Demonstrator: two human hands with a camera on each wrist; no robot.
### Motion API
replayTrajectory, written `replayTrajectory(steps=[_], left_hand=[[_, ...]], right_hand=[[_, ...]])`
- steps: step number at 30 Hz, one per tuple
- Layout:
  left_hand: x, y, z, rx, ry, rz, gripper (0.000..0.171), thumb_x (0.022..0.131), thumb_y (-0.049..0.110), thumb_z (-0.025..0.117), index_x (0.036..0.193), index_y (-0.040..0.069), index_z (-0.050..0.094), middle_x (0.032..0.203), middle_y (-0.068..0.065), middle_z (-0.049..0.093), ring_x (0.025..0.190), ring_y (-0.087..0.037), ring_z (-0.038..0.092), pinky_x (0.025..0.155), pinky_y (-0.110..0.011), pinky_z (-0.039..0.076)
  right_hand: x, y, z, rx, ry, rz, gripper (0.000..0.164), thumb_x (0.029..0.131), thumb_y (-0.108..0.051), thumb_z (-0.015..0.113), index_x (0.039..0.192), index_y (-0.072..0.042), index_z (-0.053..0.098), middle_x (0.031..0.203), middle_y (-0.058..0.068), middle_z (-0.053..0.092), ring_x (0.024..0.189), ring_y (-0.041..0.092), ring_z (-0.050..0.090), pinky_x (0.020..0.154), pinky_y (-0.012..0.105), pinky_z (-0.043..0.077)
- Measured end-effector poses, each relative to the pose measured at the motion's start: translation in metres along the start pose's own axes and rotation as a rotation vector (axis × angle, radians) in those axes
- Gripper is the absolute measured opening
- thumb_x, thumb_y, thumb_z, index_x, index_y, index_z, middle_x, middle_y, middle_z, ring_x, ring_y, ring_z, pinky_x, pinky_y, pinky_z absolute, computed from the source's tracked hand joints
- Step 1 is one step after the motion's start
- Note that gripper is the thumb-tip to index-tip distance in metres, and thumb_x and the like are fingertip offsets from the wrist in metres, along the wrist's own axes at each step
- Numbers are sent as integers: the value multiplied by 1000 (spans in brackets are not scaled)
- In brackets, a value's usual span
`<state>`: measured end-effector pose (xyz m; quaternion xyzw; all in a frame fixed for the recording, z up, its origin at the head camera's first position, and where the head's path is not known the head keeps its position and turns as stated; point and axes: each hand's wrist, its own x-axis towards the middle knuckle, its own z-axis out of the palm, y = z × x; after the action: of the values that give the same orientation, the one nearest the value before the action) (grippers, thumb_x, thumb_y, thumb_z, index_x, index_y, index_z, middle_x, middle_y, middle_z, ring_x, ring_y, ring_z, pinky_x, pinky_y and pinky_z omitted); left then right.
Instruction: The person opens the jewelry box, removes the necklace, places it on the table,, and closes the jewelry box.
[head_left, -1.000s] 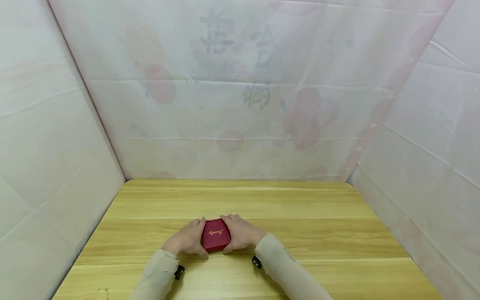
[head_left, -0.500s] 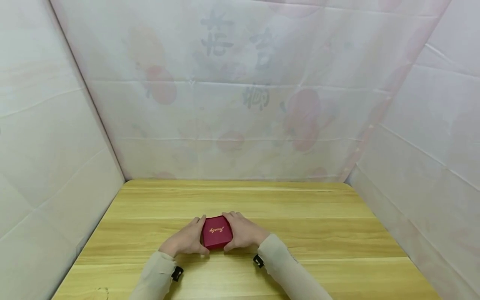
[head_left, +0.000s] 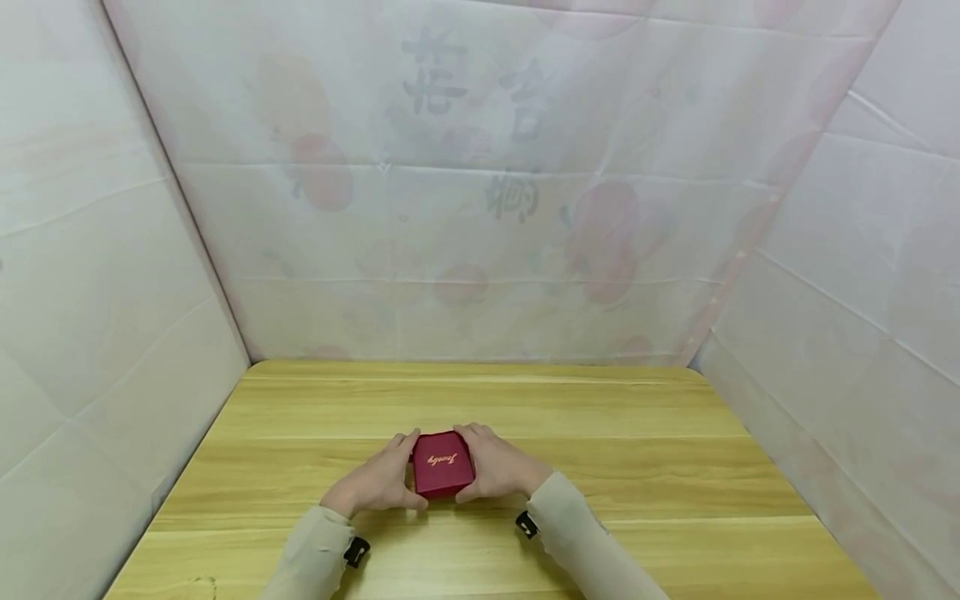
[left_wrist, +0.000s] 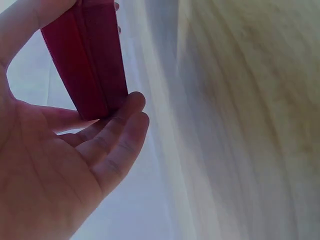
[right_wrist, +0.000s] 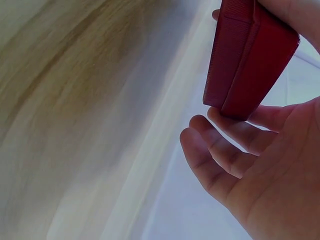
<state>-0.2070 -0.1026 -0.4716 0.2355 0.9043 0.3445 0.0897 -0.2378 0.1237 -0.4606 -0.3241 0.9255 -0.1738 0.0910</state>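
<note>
A small dark red jewelry box [head_left: 444,462] with gold lettering on its lid sits between the two hands, lid closed. The left hand [head_left: 378,482] holds its left side, thumb at the near corner and fingers at the far one. Opposite it, the right hand [head_left: 504,465] grips the right side the same way. From the left wrist, the box [left_wrist: 92,65] shows a seam along its side, and the fingertips [left_wrist: 135,102] bend under its end. In the right wrist view the box [right_wrist: 250,60] is likewise spanned by thumb and fingers.
A light wood-grain table [head_left: 615,475] lies beneath the hands. Pale printed cloth [head_left: 465,317] hangs behind it, with white cloth walls at the left and right. Black clips [head_left: 527,525] hang at both sleeve cuffs.
Both hands and the jewelry box have shifted a little to the right together. The box's lettered lid looks slightly turned, and the grip stays on both sides.
</note>
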Motion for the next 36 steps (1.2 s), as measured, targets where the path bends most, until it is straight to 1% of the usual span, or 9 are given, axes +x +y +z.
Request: replayTrajectory(steps=[3, 7, 11, 15, 19, 23, 27, 31, 36], left_hand=[[0, 1, 1, -24, 12, 22, 108, 69, 28, 83, 145, -10, 17, 132, -20, 41, 114, -28, 48, 98, -48, 40], [1, 2, 1, -53, 15, 29, 108, 70, 29, 83, 146, -8, 16, 135, -20, 39, 114, -27, 48, 98, -47, 40], [0, 6, 2, -108, 13, 40, 108, 71, 29, 83, 147, -7, 14, 138, -19, 37, 112, -26, 49, 93, -45, 44], [0, 9, 3, -152, 22, 51, 107, 73, 28, 82, 148, -5, 14, 136, -17, 38, 109, -24, 51, 89, -42, 46], [0, 10, 5, -178, 29, 58, 106, 73, 28, 82, 148, -4, 14, 136, -17, 38, 110, -26, 51, 89, -42, 47], [0, 13, 7, -209, 30, 67, 105, 74, 26, 81, 149, -3, 14, 137, -18, 39, 111, -29, 51, 89, -43, 47], [0, 15, 8, -204, 31, 64, 104, 75, 28, 81, 149, -2, 14, 136, -15, 41, 114, -26, 48, 91, -44, 46], [1, 16, 9, -186, 38, 64, 106, 74, 32, 81, 149, -1, 14, 135, -13, 42, 115, -23, 47, 93, -43, 44], [2, 17, 11, -198, 44, 69, 108, 74, 37, 80, 149, -1, 13, 135, -13, 42, 116, -24, 47, 93, -43, 44]], right_hand=[[-2, 2, -1, 21, 16, -4, 101, 65, -38, 86, 143, -3, 31, 128, 4, 46, 107, 13, 46, 91, 32, 45], [-6, 4, -5, 31, 30, -15, 99, 64, -38, 86, 141, -4, 33, 126, 3, 46, 105, 12, 46, 90, 31, 45], [-12, 4, -9, 38, 45, -27, 99, 64, -37, 86, 141, -2, 33, 125, 4, 47, 105, 13, 46, 90, 31, 46], [-17, 4, -12, 39, 48, -21, 101, 65, -38, 85, 142, 0, 32, 128, 5, 46, 106, 14, 47, 91, 33, 46], [-21, 5, -15, 55, 46, -12, 101, 65, -37, 85, 143, -1, 30, 129, 5, 45, 107, 14, 47, 92, 34, 45], [-24, 6, -18, 52, 53, -22, 103, 65, -36, 85, 143, 0, 30, 130, 6, 45, 107, 14, 48, 93, 35, 45], [-26, 7, -20, 58, 55, -21, 104, 65, -37, 85, 144, 0, 28, 131, 6, 44, 108, 14, 48, 93, 36, 45], [-28, 9, -20, 64, 58, -21, 106, 65, -39, 85, 145, -1, 28, 131, 5, 44, 109, 14, 48, 94, 37, 44], [-31, 10, -22, 59, 64, -25, 106, 65, -41, 84, 145, -1, 27, 130, 5, 44, 108, 14, 49, 94, 37, 44]])
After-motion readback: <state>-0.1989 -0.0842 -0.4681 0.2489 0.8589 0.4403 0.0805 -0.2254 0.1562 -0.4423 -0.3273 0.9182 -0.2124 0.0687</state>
